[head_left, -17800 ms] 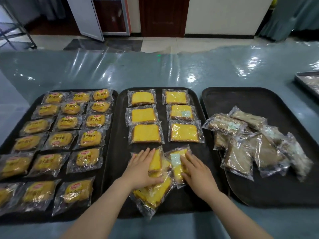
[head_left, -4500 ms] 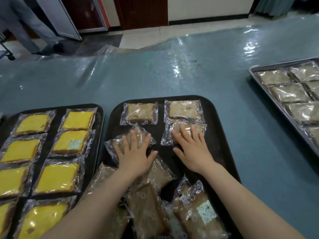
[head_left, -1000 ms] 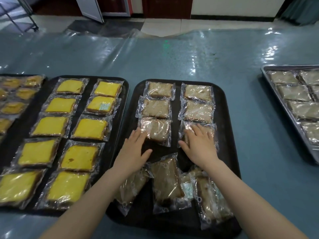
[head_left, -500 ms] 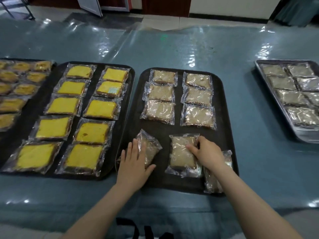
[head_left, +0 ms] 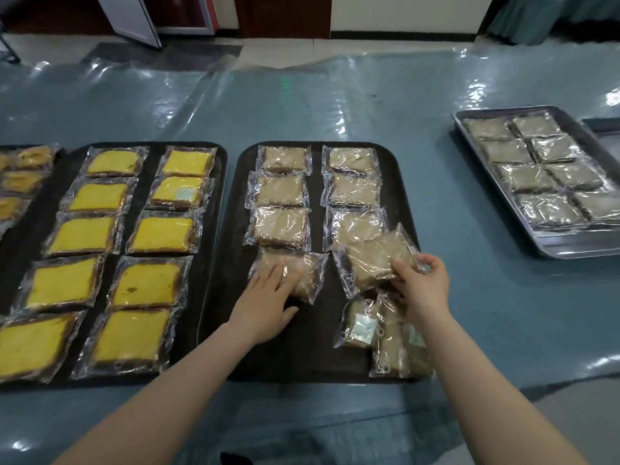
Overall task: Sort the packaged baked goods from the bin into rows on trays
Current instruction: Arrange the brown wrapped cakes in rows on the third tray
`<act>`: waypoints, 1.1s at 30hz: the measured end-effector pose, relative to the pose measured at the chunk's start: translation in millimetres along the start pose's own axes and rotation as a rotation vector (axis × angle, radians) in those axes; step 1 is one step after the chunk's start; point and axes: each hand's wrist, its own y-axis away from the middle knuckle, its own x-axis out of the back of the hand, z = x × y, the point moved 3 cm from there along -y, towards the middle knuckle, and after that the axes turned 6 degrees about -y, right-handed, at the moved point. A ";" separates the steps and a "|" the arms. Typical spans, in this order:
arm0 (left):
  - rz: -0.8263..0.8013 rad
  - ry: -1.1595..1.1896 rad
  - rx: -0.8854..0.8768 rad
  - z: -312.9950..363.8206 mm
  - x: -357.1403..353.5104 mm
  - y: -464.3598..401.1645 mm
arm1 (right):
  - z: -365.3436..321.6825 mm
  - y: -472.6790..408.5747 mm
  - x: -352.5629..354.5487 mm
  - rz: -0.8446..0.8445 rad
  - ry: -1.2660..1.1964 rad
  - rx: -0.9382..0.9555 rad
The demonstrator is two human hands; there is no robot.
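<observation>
Black tray point(head_left: 303, 360) — six brown packs rowed; left fingers point(head_left: 273, 280) flat; right fingers point(head_left: 401, 268) pinching one.

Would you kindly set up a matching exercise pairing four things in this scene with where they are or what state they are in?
Things:
1. yellow cakes
2. metal tray
3. left hand
4. right hand

States or places:
A. lifts a brown cake pack by its corner
B. far right on the table
C. rests flat on a brown cake pack
D. in two columns on the black tray left of the brown cakes

Pairs: 1-D, 2-B, 3-C, 4-A
</observation>
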 end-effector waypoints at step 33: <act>0.037 1.758 0.329 -31.4 23.2 78.2 | 15.5 63.4 23.8 -0.157 0.165 0.141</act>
